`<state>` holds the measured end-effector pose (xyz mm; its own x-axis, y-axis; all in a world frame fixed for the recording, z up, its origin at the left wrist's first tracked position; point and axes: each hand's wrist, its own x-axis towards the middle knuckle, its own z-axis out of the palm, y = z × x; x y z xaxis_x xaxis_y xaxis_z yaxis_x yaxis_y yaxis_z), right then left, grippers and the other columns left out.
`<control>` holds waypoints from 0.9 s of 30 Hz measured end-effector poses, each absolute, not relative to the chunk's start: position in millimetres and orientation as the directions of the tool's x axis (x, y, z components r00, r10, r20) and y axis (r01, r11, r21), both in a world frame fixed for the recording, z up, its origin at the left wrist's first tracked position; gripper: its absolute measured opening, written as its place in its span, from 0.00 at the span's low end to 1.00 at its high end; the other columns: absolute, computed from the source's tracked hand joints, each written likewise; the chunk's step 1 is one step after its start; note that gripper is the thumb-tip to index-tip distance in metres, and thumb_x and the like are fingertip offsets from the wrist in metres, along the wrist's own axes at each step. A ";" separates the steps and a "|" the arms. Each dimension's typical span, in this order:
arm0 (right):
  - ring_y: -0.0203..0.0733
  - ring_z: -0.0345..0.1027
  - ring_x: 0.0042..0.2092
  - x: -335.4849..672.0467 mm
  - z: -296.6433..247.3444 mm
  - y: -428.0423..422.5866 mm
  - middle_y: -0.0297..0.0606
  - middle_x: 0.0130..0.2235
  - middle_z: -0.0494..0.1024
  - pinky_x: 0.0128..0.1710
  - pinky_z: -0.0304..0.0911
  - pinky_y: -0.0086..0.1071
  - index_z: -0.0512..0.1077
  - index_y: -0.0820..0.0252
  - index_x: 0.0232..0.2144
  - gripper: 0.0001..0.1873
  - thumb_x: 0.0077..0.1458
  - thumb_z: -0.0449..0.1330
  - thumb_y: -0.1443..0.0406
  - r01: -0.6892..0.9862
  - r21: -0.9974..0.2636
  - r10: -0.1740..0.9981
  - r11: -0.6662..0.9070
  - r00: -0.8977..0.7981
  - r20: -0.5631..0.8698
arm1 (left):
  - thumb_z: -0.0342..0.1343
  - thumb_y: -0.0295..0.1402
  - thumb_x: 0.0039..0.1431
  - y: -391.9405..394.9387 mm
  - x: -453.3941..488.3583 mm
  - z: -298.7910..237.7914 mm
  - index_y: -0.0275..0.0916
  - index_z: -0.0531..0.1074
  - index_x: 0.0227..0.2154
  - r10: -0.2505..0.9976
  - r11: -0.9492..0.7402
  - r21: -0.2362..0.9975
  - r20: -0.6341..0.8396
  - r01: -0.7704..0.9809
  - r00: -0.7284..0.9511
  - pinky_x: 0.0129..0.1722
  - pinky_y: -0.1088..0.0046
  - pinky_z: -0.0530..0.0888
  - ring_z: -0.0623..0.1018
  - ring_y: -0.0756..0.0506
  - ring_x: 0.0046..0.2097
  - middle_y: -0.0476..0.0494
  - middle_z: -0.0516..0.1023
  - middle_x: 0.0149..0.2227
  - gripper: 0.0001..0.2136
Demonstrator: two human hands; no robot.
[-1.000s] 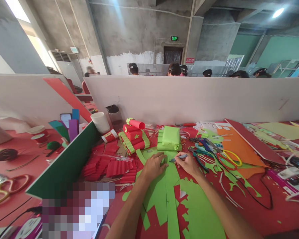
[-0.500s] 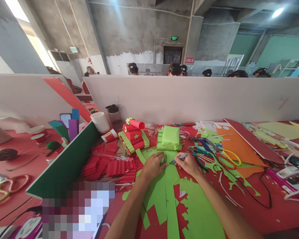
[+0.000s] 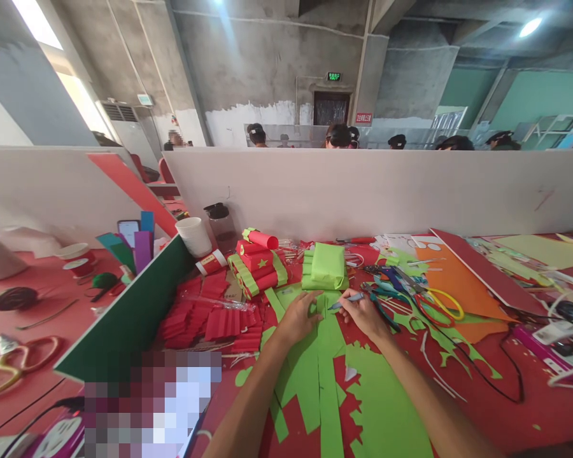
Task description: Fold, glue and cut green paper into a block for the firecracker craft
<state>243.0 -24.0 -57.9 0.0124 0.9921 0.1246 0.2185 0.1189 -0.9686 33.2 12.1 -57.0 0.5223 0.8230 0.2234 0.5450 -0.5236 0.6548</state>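
My right hand [image 3: 361,313] grips a grey-blue marker pen [image 3: 347,301], its tip pointing left, close over light-green paper. Flat on that paper lies my left hand [image 3: 300,319], thumb and fingers apart, pressing near the top of a long green strip [image 3: 331,401]. Under my left forearm spreads a green paper sheet [image 3: 302,375] with cut-out edges. Just beyond both hands stands a green paper-wrapped block [image 3: 328,264] on green rolls. Whether the pen tip touches the paper, I cannot tell.
Left of my hands are a red-and-green paper model [image 3: 258,262], red folded paper [image 3: 222,321] and a dark green board [image 3: 124,318]. Pliers [image 3: 384,305] and yellow-handled scissors [image 3: 446,304] lie at right. A jagged green sheet [image 3: 386,407] lies by my right forearm.
The marker pen's tip has shifted slightly up and to the right. My left hand holds nearly the same place on the paper. The whole view has moved a little.
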 end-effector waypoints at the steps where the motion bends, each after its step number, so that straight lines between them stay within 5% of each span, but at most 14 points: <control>1: 0.37 0.68 0.23 243.1 -58.5 -23.4 0.30 0.23 0.73 0.22 0.65 0.28 0.69 0.57 0.28 0.12 0.55 0.58 0.55 0.208 -0.971 0.992 0.117 0.016 0.123 | 0.60 0.28 0.54 11.6 33.1 -56.9 0.41 0.64 0.59 0.820 -0.522 0.658 0.212 0.543 0.531 0.43 0.68 0.74 0.77 0.43 0.42 0.42 0.77 0.43 0.28; 11: 0.37 0.69 0.23 239.8 -56.1 -21.7 0.32 0.24 0.74 0.24 0.65 0.29 0.70 0.56 0.30 0.13 0.55 0.58 0.54 0.252 -0.957 0.989 0.146 -0.059 0.136 | 0.50 0.25 0.57 21.2 28.7 -61.3 0.40 0.62 0.54 0.827 -0.544 0.607 0.273 0.579 0.491 0.36 0.72 0.70 0.74 0.46 0.34 0.50 0.74 0.30 0.21; 18: 0.42 0.74 0.30 237.6 -57.8 -17.9 0.37 0.29 0.79 0.31 0.70 0.32 0.74 0.57 0.32 0.14 0.53 0.60 0.53 0.313 -0.939 0.989 0.146 -0.054 0.136 | 0.51 0.23 0.56 27.0 27.1 -63.6 0.39 0.71 0.35 0.831 -0.551 0.569 0.307 0.611 0.463 0.40 0.69 0.72 0.75 0.44 0.38 0.42 0.76 0.36 0.08; 27: 0.44 0.75 0.30 234.8 -54.9 -16.5 0.39 0.29 0.80 0.31 0.70 0.33 0.77 0.58 0.34 0.15 0.55 0.59 0.52 0.367 -0.914 0.985 0.175 -0.074 0.158 | 0.56 0.26 0.56 24.8 22.6 -61.2 0.38 0.73 0.39 0.853 -0.511 0.598 0.263 0.617 0.452 0.43 0.66 0.74 0.77 0.43 0.40 0.40 0.77 0.39 0.08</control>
<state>234.8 -16.5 -54.9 -0.0737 0.9846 0.1585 0.3668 0.1746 -0.9138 22.6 24.8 -61.2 0.4518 0.8526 0.2625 0.6169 -0.5112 0.5985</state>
